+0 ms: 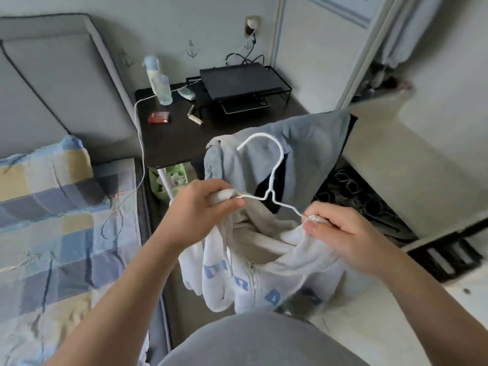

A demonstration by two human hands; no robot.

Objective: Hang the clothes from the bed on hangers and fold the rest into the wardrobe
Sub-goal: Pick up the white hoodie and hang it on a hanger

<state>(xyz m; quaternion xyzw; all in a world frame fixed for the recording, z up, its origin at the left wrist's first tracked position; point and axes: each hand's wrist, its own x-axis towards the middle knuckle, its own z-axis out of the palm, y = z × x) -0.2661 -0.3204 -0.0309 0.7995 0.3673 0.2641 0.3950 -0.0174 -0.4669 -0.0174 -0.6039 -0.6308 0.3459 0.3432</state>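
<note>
A dark counter [169, 146] stands against the wall. On it are a bottle [151, 72] touching a clear glass [165, 91], a red packet [158, 118] and a black laptop [237, 77] on a wire rack [286, 83]. A white cable [140, 133] hangs off its left edge.

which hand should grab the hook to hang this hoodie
Right, probably: the right hand grips the hoodie at the hanger end nearest what looks like the wardrobe door; the left hand can steady it.

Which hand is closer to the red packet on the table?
Left. The left hand, gripping the hoodie over one end of the white hanger, sits below and right of the red packet. The right hand grips the other end, farther right.
</note>
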